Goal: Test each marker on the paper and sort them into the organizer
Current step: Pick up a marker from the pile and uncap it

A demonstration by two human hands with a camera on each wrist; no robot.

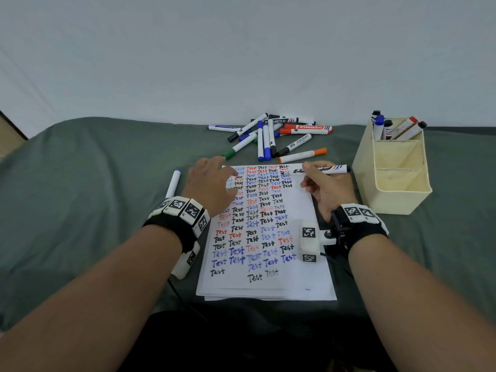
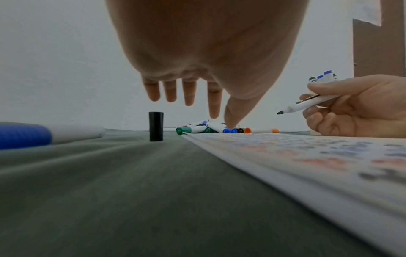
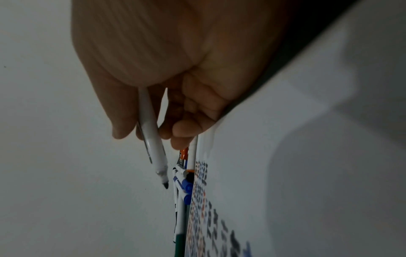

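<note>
A white sheet of paper point(image 1: 303, 210) filled with rows of "Test" lies on the green cloth. My right hand point(image 1: 322, 189) grips an uncapped black marker point(image 1: 326, 169) over the paper's top right, its tip point(image 2: 280, 112) raised off the sheet. My left hand point(image 1: 212, 183) hovers with straight, spread fingers point(image 2: 190, 92) over the paper's top left corner and holds nothing. A black cap point(image 2: 156, 126) stands upright on the cloth beyond those fingers. The cream organizer point(image 1: 400, 200) stands at the right, with several markers point(image 1: 394, 127) in its back compartment.
A pile of several capped markers point(image 1: 276, 138) in black, blue, red, orange and green lies beyond the paper near the wall. One blue-capped marker point(image 1: 173, 183) lies alone left of the paper. The organizer's two nearer compartments point(image 1: 397, 173) show only bare bottoms.
</note>
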